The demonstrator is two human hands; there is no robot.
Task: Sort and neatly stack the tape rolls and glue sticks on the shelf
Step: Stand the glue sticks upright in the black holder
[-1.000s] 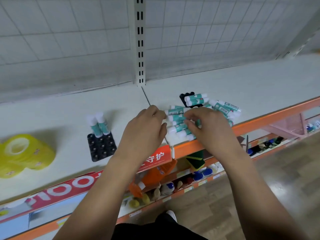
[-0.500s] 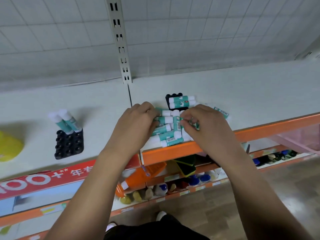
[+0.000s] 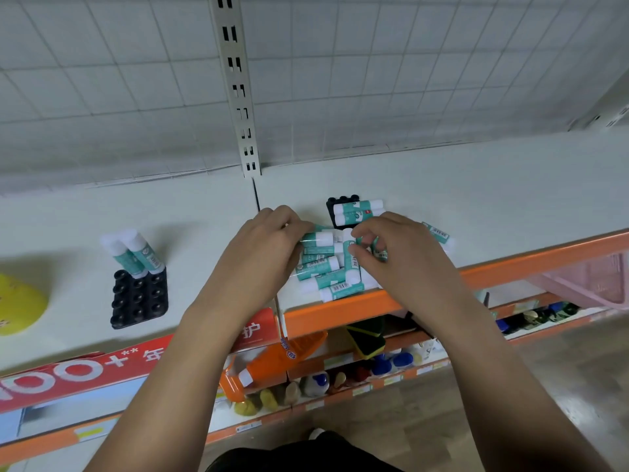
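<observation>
A heap of teal-and-white glue sticks [image 3: 325, 267] lies at the shelf's front edge, just right of the shelf seam. My left hand [image 3: 262, 253] curls its fingers round the left ends of the heap. On the heap's right side, my right hand [image 3: 398, 264] pinches one glue stick [image 3: 348, 248] by its white cap end. Behind the heap a black holder tray [image 3: 335, 203] carries two glue sticks [image 3: 357, 208] lying flat. To the left, another black holder tray [image 3: 139, 301] has two glue sticks [image 3: 136, 250] standing in it. A yellow tape roll [image 3: 20, 304] shows at the left edge.
The white shelf [image 3: 476, 199] has an orange front rail [image 3: 527, 264] and a wire-grid back with a slotted upright post [image 3: 238, 86]. A pink basket [image 3: 585, 281] hangs lower right. Bottles and sponges fill the shelves below.
Both hands have drawn the scattered glue sticks into a tighter heap near the front edge. The view has shifted, so the yellow tape roll now sits mostly out of frame.
</observation>
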